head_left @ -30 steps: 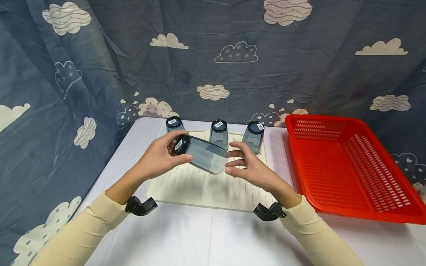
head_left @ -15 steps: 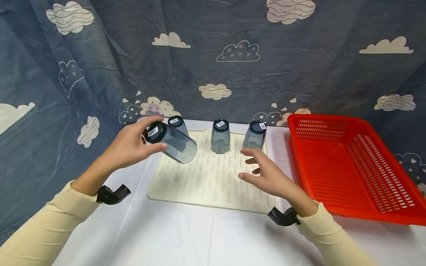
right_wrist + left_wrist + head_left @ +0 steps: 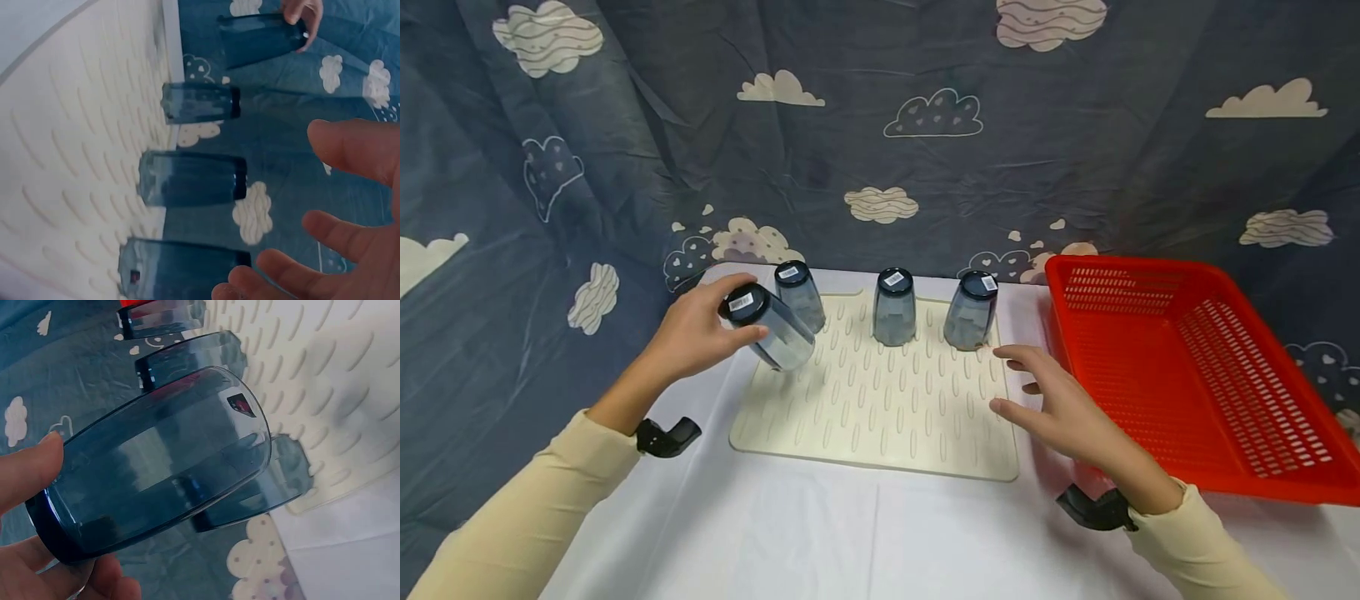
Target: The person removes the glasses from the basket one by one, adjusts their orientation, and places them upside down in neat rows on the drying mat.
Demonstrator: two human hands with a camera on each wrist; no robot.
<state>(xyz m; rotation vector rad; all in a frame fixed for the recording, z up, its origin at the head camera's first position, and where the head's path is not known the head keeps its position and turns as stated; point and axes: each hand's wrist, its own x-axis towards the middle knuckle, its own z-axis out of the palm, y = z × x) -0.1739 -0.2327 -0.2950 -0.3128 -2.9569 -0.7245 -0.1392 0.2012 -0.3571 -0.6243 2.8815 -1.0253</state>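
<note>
My left hand [image 3: 703, 327] grips a blue-grey drinking glass [image 3: 156, 456] near its dark base. The glass is tilted, base up toward the left and mouth down over the left part of the cream drying mat [image 3: 872, 425]. On the mat's far side stand three like glasses upside down: a left glass [image 3: 801, 300], a middle glass [image 3: 894, 312] and a right glass [image 3: 972, 312]. My right hand [image 3: 1067, 408] hovers by the mat's right edge with spread, relaxed fingers and holds nothing. Its fingertips are just short of the right glass in the head view.
A red perforated plastic basket [image 3: 1150, 483] stands to the right of the mat, close beside the right hand. White cloth [image 3: 805, 533] covers the table. A dark cloud-patterned curtain [image 3: 820, 175] hangs behind and at the left.
The left hand has carried the glass from mid-mat to the left and turned its mouth lower. The right hand has let go of the glass's rim and drawn back to the right.
</note>
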